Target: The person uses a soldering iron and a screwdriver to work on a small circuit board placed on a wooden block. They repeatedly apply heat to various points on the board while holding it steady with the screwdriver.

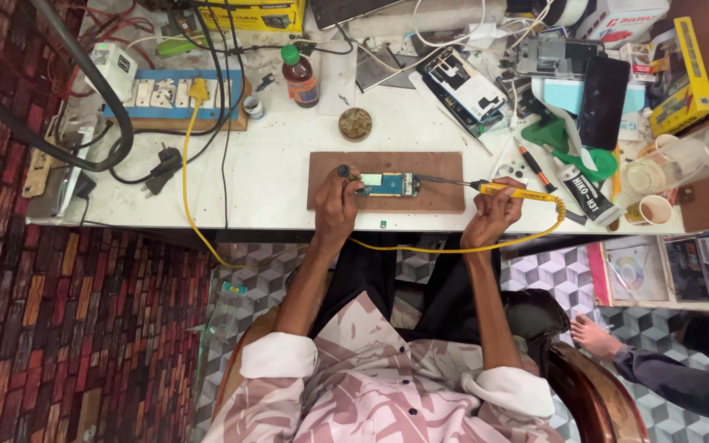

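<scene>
A small blue circuit board (391,184) lies on a brown wooden board (436,168) on the white workbench. My left hand (336,203) pinches a thin dark-tipped tool against the circuit board's left end. My right hand (494,213) grips a yellow soldering iron (512,192), its metal tip reaching left to the circuit board's right end. The iron's yellow cord (420,248) loops along the bench's front edge.
A brown bottle with a green cap (299,76), a round tin (355,124), a blue power strip (176,94), opened phones (465,86), screwdrivers (535,166) and cups (655,209) crowd the bench. Another person's bare foot (596,335) rests on the tiled floor at right.
</scene>
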